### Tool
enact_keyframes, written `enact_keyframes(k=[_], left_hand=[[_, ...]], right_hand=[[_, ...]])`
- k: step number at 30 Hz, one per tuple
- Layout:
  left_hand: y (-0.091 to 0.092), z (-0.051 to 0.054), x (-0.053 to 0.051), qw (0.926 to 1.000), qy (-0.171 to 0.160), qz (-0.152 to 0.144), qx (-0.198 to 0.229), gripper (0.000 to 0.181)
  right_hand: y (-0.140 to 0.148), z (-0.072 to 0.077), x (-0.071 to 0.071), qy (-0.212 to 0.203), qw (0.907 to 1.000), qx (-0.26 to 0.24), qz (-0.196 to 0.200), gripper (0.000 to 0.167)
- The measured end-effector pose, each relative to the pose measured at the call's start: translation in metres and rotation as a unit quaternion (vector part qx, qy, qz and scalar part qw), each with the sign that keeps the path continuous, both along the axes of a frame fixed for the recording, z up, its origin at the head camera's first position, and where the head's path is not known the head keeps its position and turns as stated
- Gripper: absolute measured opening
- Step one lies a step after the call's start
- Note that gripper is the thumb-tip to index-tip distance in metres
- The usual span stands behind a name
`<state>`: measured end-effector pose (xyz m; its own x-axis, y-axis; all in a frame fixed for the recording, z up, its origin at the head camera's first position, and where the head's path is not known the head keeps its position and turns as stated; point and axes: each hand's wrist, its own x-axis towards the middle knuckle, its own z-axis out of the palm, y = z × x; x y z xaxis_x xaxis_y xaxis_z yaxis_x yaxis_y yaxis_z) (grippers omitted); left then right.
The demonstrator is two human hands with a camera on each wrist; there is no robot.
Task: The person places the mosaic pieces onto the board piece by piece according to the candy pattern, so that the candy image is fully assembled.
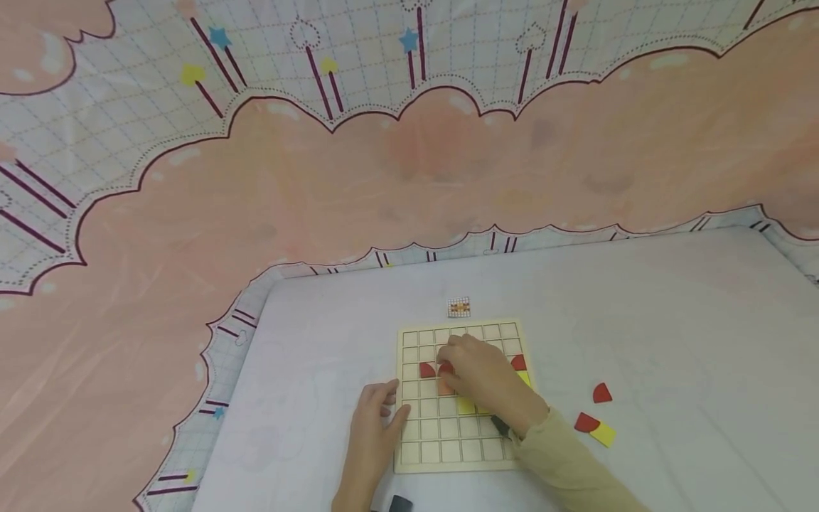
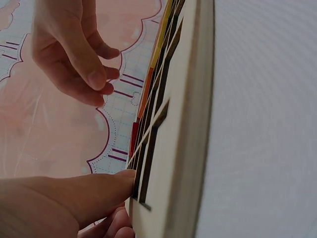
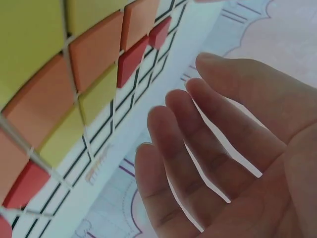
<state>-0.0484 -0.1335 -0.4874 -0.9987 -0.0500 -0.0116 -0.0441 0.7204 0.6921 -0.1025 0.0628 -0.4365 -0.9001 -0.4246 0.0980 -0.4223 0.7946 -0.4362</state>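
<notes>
A pale wooden grid board [image 1: 430,462] lies on the white table. Red quarter-circle tiles [image 1: 426,370], orange tiles [image 1: 445,387] and yellow tiles [image 1: 466,406] sit in its cells, partly hidden by the right arm. My left hand [image 1: 373,419] is at the board's left edge; its thumb [image 2: 106,193] touches the rim and the other fingers are loosely bent beside it. Over the middle of the board hovers my right hand [image 1: 476,366], near a red tile. In the right wrist view its fingers [image 3: 168,134] are spread and loosely bent, with nothing between them.
Right of the board lie a loose red quarter-circle tile [image 1: 601,393], another red tile [image 1: 586,422] and a yellow tile [image 1: 603,434] touching it. A small pattern card [image 1: 458,307] lies beyond the board's far edge. Pink printed cloth [image 1: 307,199] surrounds the white tabletop.
</notes>
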Motion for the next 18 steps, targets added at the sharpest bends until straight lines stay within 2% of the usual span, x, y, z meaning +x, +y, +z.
enact_keyframes(k=[8, 18], left_hand=[[-0.001, -0.002, 0.000, 1.0000, -0.001, 0.003, 0.005, 0.044], [0.000, 0.000, 0.001, 0.9999, -0.005, 0.008, 0.004, 0.044]], right_hand=[[0.018, 0.007, 0.009, -0.024, 0.9996, -0.015, -0.003, 0.016], [0.045, 0.010, 0.014, -0.027, 0.9995, 0.009, -0.012, 0.024]])
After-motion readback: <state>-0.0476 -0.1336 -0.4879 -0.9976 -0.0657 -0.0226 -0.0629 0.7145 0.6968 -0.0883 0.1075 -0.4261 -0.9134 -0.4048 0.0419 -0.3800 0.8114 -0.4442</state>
